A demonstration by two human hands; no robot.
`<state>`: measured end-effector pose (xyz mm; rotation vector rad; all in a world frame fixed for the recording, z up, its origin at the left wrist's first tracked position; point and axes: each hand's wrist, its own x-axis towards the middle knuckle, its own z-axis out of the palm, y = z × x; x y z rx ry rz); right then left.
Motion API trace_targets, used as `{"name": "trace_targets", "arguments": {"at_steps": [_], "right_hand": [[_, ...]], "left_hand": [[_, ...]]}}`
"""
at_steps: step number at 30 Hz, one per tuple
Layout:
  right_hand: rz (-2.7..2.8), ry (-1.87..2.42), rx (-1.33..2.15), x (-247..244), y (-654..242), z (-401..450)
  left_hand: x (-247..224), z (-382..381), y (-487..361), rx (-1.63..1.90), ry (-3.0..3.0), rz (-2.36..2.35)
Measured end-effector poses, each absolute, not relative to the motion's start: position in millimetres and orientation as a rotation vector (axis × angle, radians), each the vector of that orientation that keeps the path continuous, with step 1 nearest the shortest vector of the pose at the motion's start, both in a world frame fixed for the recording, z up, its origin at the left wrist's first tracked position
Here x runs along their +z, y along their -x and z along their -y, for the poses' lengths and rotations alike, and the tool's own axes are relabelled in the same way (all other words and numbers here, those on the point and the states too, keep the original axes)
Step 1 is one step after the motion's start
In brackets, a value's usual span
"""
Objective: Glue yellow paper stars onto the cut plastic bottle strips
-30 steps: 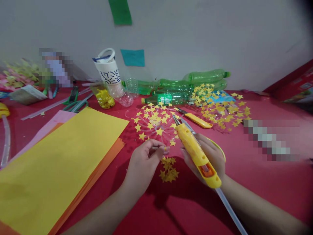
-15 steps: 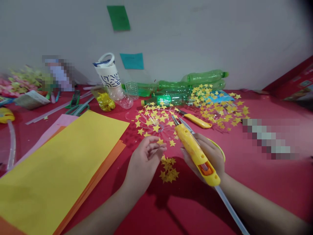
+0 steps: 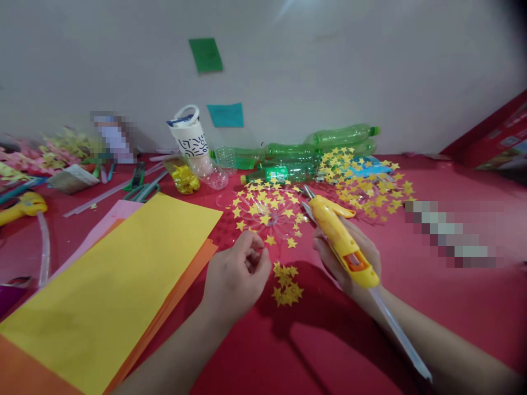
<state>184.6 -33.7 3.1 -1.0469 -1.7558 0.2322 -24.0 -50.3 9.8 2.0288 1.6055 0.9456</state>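
A yellow hot glue gun (image 3: 341, 241) is in my right hand (image 3: 362, 255), its nozzle tilted up and away, with a clear glue stick (image 3: 401, 332) trailing from its rear. A grey blade tip (image 3: 308, 211) shows beside the nozzle; the rest is hidden. My left hand (image 3: 236, 274) is closed, thumb and fingertips together; whatever they hold, if anything, is hidden. Just beyond it lies a clear plastic piece with petal-like strips (image 3: 272, 219), dotted with yellow stars. Between my hands is a small pile of loose yellow stars (image 3: 287, 285).
Yellow paper sheets (image 3: 119, 285) over orange ones lie at left, near a second glue gun (image 3: 24, 208). Green plastic bottles (image 3: 341, 135) and a white patterned cup (image 3: 190, 140) stand behind. Another star-covered plastic piece (image 3: 366, 189) sits back right. Scissors (image 3: 142, 191) lie at back left.
My left hand has drawn back from a star at the plastic piece's near edge and curled its fingers. The glue gun has moved slightly right and up. The view has tilted upward.
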Motion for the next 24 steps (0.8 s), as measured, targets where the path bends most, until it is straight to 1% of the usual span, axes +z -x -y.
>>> {"name": "trace_targets", "arguments": {"at_steps": [3,5,7,9,11,14,17,24], "right_hand": [[1.659,1.155,0.311,-1.3,-190.2,29.2],[1.620,1.195,0.346,-4.8,-194.1,26.1],[1.583,1.214,0.377,-7.5,-196.8,24.0],[1.564,1.208,0.389,-8.8,-197.8,23.4],[1.559,1.196,0.391,-8.7,-197.7,24.2],[1.573,1.185,0.389,-6.7,-196.8,26.9],[1.604,1.172,0.367,-3.9,-195.8,29.1],[1.612,1.110,0.347,0.0,-191.2,30.4]], "left_hand": [[11.1,49.2,25.5,0.916,-2.062,-1.555],[15.5,46.6,27.8,0.835,-2.058,-1.521],[22.9,43.3,31.5,0.668,-2.048,-1.427],[31.8,41.1,36.1,0.425,-2.063,-1.279],[39.5,41.3,40.9,0.310,-2.116,-1.259],[43.6,44.9,47.3,0.247,-2.211,-1.351],[35.6,46.8,51.7,0.189,-2.233,-1.415],[12.7,38.9,48.6,0.149,-2.031,-1.438]]}}
